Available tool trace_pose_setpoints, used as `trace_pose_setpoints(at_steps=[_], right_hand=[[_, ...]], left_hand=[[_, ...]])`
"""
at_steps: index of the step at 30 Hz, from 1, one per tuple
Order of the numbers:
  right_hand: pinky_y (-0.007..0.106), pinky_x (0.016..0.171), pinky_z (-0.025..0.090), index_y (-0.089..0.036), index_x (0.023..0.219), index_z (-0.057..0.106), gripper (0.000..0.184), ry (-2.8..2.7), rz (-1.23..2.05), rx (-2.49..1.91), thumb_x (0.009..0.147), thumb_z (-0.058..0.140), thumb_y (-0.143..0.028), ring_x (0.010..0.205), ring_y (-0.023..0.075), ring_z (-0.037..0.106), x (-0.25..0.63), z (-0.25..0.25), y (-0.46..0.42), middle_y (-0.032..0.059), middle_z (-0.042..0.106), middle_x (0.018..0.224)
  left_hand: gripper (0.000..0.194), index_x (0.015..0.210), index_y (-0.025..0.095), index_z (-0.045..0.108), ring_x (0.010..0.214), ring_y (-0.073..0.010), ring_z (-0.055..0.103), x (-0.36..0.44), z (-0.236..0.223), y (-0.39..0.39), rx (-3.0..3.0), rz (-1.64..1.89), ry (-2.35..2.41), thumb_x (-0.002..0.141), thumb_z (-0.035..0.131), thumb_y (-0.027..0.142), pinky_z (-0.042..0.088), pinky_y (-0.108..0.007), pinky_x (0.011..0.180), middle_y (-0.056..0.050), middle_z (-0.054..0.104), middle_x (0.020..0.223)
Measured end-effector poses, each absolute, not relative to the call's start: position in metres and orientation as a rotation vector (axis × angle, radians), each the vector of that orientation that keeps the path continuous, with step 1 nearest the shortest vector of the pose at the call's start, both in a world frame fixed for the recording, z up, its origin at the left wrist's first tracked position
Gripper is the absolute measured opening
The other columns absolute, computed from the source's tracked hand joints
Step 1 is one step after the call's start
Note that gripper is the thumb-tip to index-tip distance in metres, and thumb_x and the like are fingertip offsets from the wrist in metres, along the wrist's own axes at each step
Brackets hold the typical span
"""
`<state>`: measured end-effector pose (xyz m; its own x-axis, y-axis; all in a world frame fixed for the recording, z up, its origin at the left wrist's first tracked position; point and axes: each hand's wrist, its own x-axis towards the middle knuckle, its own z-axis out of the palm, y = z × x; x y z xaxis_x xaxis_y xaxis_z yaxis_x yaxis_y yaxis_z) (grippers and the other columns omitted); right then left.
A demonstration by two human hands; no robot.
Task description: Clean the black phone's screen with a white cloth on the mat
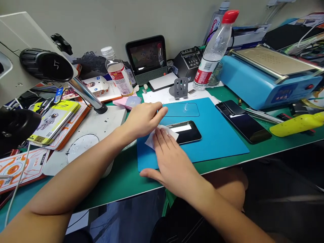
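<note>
On the blue mat (pixel 215 141) lies a smartphone (pixel 191 133), dark glass up, with a pale reflection across its screen. My right hand (pixel 170 158) presses a white wipe (pixel 150 141) onto the phone's left part, fingers stretched flat and together, thumb held out to the side. Above the wipe, my left hand (pixel 145 118) is at the phone's left end. Its fingers curl down and its thumb points right; what its fingertips touch is hidden. Just behind the phone, a clear, dark-edged screen-shaped sheet (pixel 183 109) lies on the mat.
Right of the mat are a dark phone (pixel 243 121), a yellow bottle (pixel 296 125) and a blue machine with a metal plate (pixel 273 62). A red-capped bottle (pixel 212 50) and small display (pixel 146 55) stand behind. At left, a microscope stand (pixel 87 92) adjoins stacked boxes (pixel 54 121).
</note>
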<state>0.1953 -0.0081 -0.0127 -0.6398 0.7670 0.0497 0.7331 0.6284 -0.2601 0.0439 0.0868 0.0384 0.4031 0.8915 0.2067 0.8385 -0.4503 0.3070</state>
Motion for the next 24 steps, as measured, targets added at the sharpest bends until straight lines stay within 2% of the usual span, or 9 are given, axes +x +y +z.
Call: trace_pose_setpoints(at_steps=[4,8,11,14,16,18,21,24], right_hand=[[0.055,0.125,0.032,0.005,0.157,0.034,0.100,-2.741,0.186,-1.120,0.096,0.040,-0.073,0.157,0.0389,0.025,0.239,-0.019,-0.011,0.0288,0.027,0.166],[0.058,0.124,0.033,0.004,0.159,0.031,0.097,-2.666,0.109,-1.273,0.098,0.037,-0.071,0.157,0.0379,0.025,0.268,-0.023,0.011,0.0292,0.026,0.167],[0.061,0.124,0.029,0.008,0.158,0.030,0.107,-2.600,0.147,-1.419,0.094,0.033,-0.079,0.157,0.0409,0.022,0.250,-0.020,0.025,0.0327,0.022,0.166],[0.060,0.126,0.025,0.013,0.156,0.030,0.118,-2.648,0.252,-1.383,0.089,0.035,-0.085,0.157,0.0438,0.018,0.217,-0.015,0.019,0.0350,0.020,0.165],[0.058,0.126,0.026,0.012,0.156,0.030,0.120,-2.686,0.291,-1.308,0.087,0.036,-0.087,0.156,0.0443,0.020,0.202,-0.013,0.005,0.0347,0.022,0.165],[0.057,0.125,0.031,0.010,0.156,0.033,0.117,-2.720,0.255,-1.220,0.087,0.037,-0.085,0.156,0.0432,0.023,0.203,-0.014,-0.009,0.0331,0.024,0.165],[0.055,0.123,0.037,0.006,0.155,0.038,0.108,-2.747,0.124,-1.129,0.091,0.037,-0.081,0.155,0.0405,0.028,0.229,-0.019,-0.019,0.0302,0.028,0.165],[0.055,0.122,0.037,0.005,0.157,0.035,0.102,-2.693,0.037,-1.222,0.095,0.035,-0.077,0.155,0.0385,0.030,0.264,-0.022,-0.005,0.0298,0.031,0.165]], left_hand=[[0.034,0.081,0.020,0.059,0.073,-0.0190,0.061,0.044,0.036,0.088,2.539,0.523,1.542,0.104,0.040,0.037,0.035,-0.033,0.063,-0.003,0.068,0.079],[0.026,0.099,0.020,0.064,0.086,-0.0222,0.066,0.042,0.034,0.090,2.559,0.576,1.509,0.102,0.039,0.025,0.042,-0.033,0.072,-0.005,0.073,0.093],[0.028,0.110,0.019,0.064,0.097,-0.0242,0.066,0.040,0.032,0.091,2.561,0.629,1.497,0.099,0.037,0.020,0.046,-0.035,0.080,-0.007,0.074,0.104],[0.029,0.109,0.018,0.063,0.100,-0.0247,0.065,0.039,0.030,0.092,2.561,0.635,1.468,0.098,0.037,0.019,0.048,-0.036,0.085,-0.008,0.073,0.106],[0.029,0.109,0.018,0.063,0.102,-0.0249,0.065,0.039,0.030,0.091,2.554,0.627,1.456,0.099,0.036,0.020,0.048,-0.037,0.087,-0.008,0.073,0.108],[0.031,0.119,0.018,0.059,0.101,-0.0246,0.065,0.040,0.032,0.090,2.502,0.652,1.467,0.099,0.036,0.021,0.048,-0.037,0.087,-0.008,0.073,0.110],[0.045,0.141,0.017,0.042,0.097,-0.0227,0.066,0.041,0.035,0.087,2.398,0.772,1.470,0.097,0.036,0.021,0.049,-0.037,0.086,-0.008,0.073,0.113],[0.051,0.146,0.017,0.035,0.098,-0.0218,0.066,0.042,0.038,0.084,2.360,0.870,1.473,0.096,0.035,0.021,0.049,-0.037,0.090,-0.009,0.072,0.116]])
